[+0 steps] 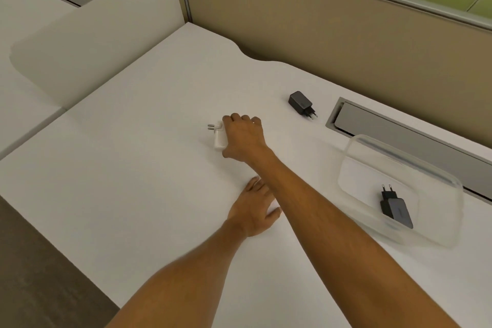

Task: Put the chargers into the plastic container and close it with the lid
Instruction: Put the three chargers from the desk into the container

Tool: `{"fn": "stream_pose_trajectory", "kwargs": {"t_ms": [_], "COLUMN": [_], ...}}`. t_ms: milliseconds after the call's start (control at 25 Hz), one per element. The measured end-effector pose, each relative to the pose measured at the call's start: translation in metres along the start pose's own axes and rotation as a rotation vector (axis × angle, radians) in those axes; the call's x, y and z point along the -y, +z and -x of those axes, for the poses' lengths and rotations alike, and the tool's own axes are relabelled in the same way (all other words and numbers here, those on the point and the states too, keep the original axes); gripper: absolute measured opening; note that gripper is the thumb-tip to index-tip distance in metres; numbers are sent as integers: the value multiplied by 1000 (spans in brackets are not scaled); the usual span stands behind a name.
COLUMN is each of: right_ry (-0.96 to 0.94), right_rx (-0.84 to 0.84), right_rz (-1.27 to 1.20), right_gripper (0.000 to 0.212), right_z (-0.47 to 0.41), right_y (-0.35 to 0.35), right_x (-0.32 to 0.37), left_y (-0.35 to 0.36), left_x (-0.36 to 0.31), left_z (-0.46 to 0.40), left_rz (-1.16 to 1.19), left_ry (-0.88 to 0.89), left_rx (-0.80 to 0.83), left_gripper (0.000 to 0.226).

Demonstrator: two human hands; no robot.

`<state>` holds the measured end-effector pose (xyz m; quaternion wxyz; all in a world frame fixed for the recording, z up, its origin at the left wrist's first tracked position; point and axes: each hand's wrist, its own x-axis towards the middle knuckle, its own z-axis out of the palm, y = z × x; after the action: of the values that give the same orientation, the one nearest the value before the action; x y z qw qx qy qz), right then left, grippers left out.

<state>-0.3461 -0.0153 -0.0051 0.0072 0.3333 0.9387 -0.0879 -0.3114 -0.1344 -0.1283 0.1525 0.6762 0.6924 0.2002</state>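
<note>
A white charger (218,138) lies on the white desk (149,168), its two metal pins pointing left. My right hand (243,138) reaches across and curls over it, fingers closed around its body. My left hand (253,210) rests flat on the desk nearer to me, its fingers partly hidden under my right forearm. A black charger (302,104) lies loose on the desk further back. At the right stands the clear plastic container (346,160), open on top, with another black charger (396,210) inside. I see no lid.
A grey cable hatch (399,136) is recessed in the desk just behind the container. A tan partition wall (319,34) runs along the back. A rounded white divider (93,34) stands at the left, and the desk's front edge drops off at lower left.
</note>
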Motion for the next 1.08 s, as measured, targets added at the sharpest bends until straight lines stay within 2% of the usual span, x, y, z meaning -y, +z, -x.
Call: {"fn": "stream_pose_trajectory", "kwargs": {"t_ms": [80, 240, 600, 800, 1080], "right_ry": [41, 167, 548, 718, 722], "right_rx": [-72, -170, -202, -40, 256], "right_rz": [-19, -48, 13, 16, -3], "right_gripper": [72, 76, 75, 77, 74], "right_z": [9, 31, 106, 151, 170], "right_y": [-23, -64, -112, -96, -54], "right_x": [-16, -54, -150, -186, -193], "left_y": [3, -4, -7, -7, -7], "left_x": [4, -2, -1, -2, -2], "left_z": [2, -1, 0, 0, 0], "left_rz": [-57, -128, -157, -167, -164], "left_ry": [87, 94, 98, 102, 103], "left_rx": [-9, 30, 54, 53, 54], "left_gripper": [56, 58, 57, 57, 58]}}
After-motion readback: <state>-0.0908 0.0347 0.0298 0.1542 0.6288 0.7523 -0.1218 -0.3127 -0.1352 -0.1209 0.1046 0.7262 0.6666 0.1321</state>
